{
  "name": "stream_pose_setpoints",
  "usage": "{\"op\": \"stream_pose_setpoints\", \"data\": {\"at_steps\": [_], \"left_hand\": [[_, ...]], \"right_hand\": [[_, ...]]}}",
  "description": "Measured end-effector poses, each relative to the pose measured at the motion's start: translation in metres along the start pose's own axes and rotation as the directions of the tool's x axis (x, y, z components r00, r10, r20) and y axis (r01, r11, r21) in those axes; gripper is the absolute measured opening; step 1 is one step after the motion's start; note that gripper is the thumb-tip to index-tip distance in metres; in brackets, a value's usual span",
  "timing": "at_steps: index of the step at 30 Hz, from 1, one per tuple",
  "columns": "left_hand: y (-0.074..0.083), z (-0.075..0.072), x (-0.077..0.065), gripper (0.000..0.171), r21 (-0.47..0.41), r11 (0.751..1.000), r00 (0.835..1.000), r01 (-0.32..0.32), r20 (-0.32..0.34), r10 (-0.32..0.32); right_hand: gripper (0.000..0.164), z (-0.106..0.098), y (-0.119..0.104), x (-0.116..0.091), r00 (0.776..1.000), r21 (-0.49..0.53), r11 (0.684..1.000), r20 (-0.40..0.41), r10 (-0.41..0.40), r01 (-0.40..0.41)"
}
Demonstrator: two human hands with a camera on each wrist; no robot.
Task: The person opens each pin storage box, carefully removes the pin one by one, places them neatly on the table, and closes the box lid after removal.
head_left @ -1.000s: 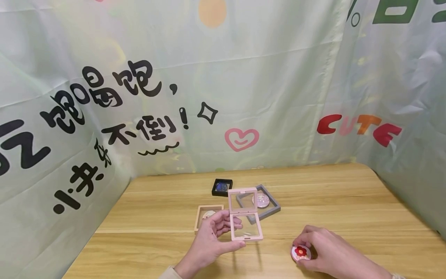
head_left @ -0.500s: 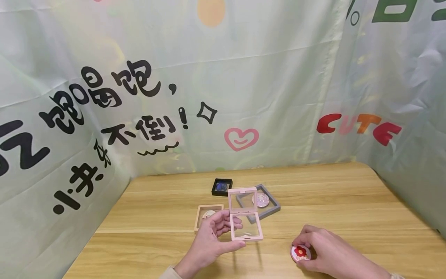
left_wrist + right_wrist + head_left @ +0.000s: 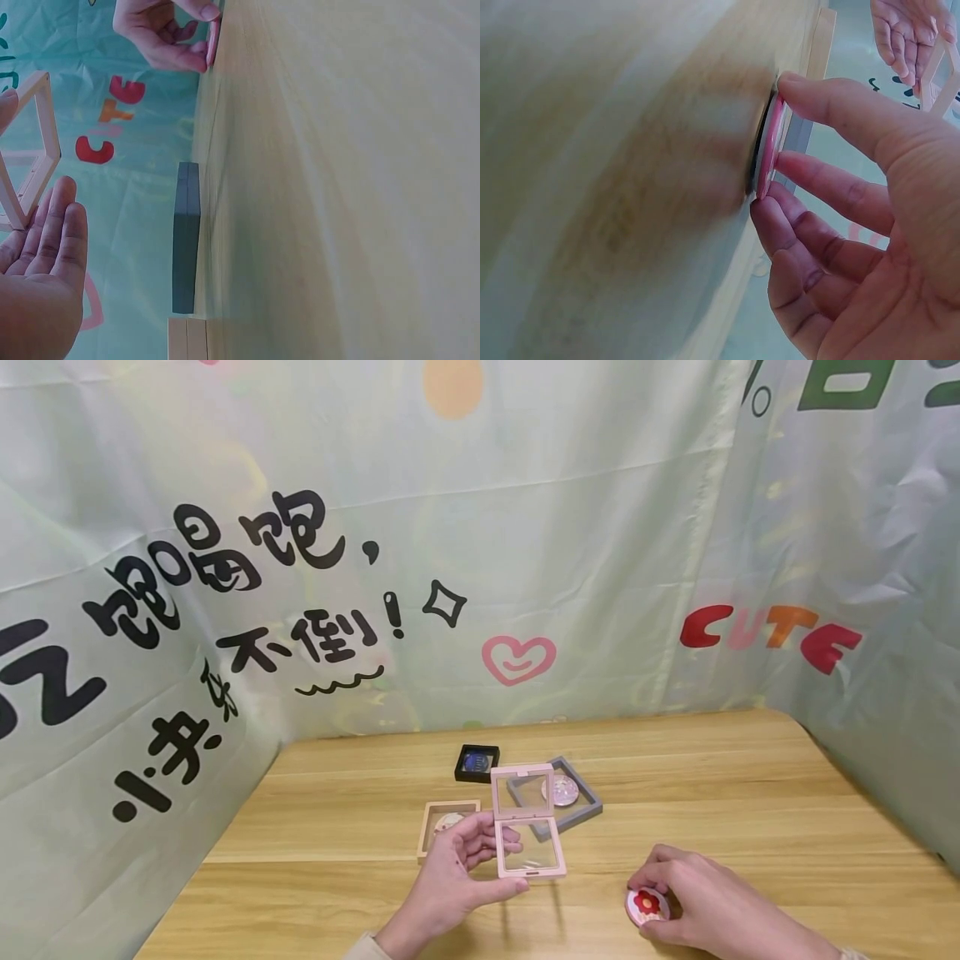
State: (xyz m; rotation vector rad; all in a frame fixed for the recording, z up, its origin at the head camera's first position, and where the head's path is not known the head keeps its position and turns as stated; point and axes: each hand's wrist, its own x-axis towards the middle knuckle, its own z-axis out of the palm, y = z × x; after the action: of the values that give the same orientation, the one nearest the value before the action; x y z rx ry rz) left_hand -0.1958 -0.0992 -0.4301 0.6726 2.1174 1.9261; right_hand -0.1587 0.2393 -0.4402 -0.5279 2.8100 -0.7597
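In the head view my left hand (image 3: 450, 885) holds up a pink square display case (image 3: 525, 817) by its left side, the thumb along the lower edge. It is unfolded into two hinged halves with clear film panes. My right hand (image 3: 712, 897) pinches a round badge (image 3: 647, 905) with a red flower on white, low over the table at the right. The right wrist view has the badge (image 3: 771, 146) edge-on, thumb at one end of its rim and fingertips at the other. Part of the pink case (image 3: 51, 127) shows beside the left fingers in the left wrist view.
Behind the pink case lie a grey frame case (image 3: 581, 817) with a pinkish round badge (image 3: 562, 791) and a small black case (image 3: 477, 775) with a blue disc. A tan case (image 3: 450, 804) lies partly behind the left hand. Printed cloth walls (image 3: 600, 568) border the wooden table (image 3: 315, 827).
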Motion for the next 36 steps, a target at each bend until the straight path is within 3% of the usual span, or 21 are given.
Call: {"op": "stream_pose_setpoints", "data": {"at_steps": [3, 9, 15, 23, 27, 31, 36], "left_hand": [[0.0, 0.0, 0.0, 0.066, -0.004, 1.0, 1.0, -0.001, 0.0, 0.001], [0.001, 0.001, 0.001, 0.063, -0.001, 1.0, 1.0, -0.01, 0.002, 0.01], [0.001, 0.001, 0.0, 0.061, 0.006, 1.0, 1.0, -0.02, 0.0, 0.02], [0.002, 0.001, 0.001, 0.064, 0.002, 1.0, 1.0, -0.026, 0.01, 0.026], [0.002, 0.001, 0.001, 0.066, 0.003, 1.0, 1.0, -0.026, 0.015, 0.026], [0.001, 0.002, 0.001, 0.065, -0.003, 0.999, 0.999, -0.032, 0.021, 0.032], [-0.001, 0.005, 0.001, 0.064, -0.01, 0.998, 0.997, -0.06, 0.039, 0.06]], "right_hand": [[0.027, 0.0, 0.0, 0.001, 1.0, 0.002, 1.0, 0.009, 0.025, -0.025], [0.028, 0.0, 0.001, -0.001, 1.0, 0.006, 1.0, -0.005, -0.014, 0.014], [0.029, -0.002, -0.002, 0.002, 0.998, 0.0, 0.998, 0.028, 0.063, -0.063], [0.032, -0.005, -0.003, 0.0, 0.998, -0.001, 0.998, 0.022, 0.065, -0.065], [0.031, -0.006, -0.002, -0.005, 0.998, -0.013, 0.999, -0.05, -0.045, 0.044], [0.026, -0.007, -0.001, -0.007, 0.967, -0.057, 0.981, -0.164, -0.195, 0.188], [0.019, -0.015, -0.008, -0.002, 0.94, 0.035, 0.966, -0.243, -0.239, 0.255]]}}
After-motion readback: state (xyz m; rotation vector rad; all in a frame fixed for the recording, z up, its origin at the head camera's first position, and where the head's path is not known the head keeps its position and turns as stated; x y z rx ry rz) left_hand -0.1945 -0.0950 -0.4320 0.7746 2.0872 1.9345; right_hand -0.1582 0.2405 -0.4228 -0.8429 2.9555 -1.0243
